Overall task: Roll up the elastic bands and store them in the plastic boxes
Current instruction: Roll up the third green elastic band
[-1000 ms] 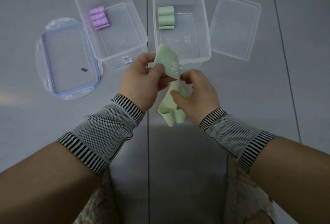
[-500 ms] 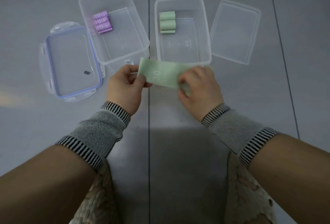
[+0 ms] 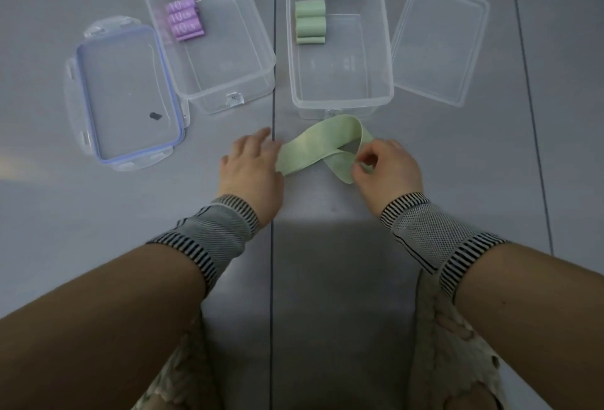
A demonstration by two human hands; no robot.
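Pale green flat elastic band [image 3: 313,148] lay twisted on grey table, just in front of clear rectangular plastic box [image 3: 340,102] w/ green rolls. Left hand [image 3: 251,164] pressed one end, fingers flat; right hand [image 3: 385,168] pinched other end. Step: flattening. Next: untwist, roll tight.

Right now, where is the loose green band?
In the head view the green band lies on the table just in front of the right-hand box, between the left hand and right hand.
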